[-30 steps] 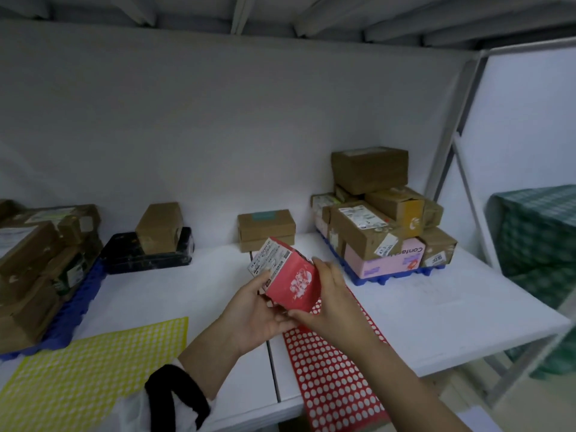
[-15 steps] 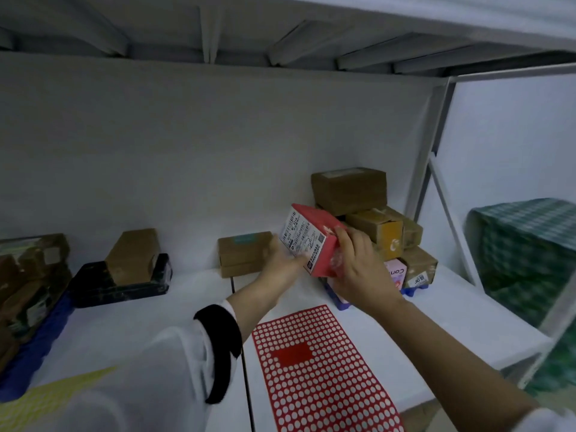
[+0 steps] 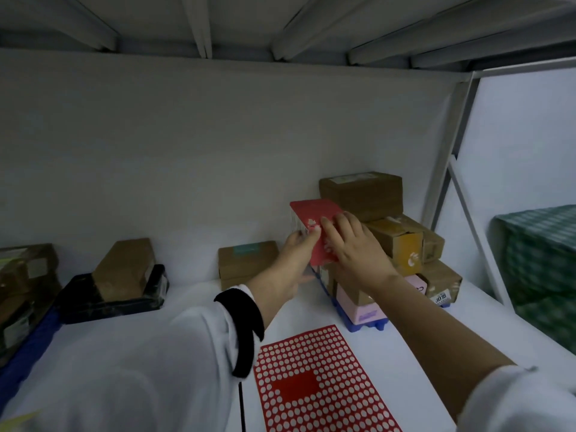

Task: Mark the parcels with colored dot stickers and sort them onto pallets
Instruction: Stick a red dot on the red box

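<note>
Red parcel [image 3: 314, 227], well short of the blue pallet [image 3: 369, 326] a second ago, now held just over its stacked boxes [image 3: 394, 241], left hand [image 3: 299, 255] gripping one edge, right hand [image 3: 353, 244] laid near-straight on its face: marking likely done, placement pending.

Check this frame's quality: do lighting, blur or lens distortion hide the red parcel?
Head view: dim, flat light, dark corners, no glare; the wide-angle lens splays the overhead beams; the red parcel, left hand and right hand are softly smeared yet readable; the near white sleeve is a blurred mass.
</note>
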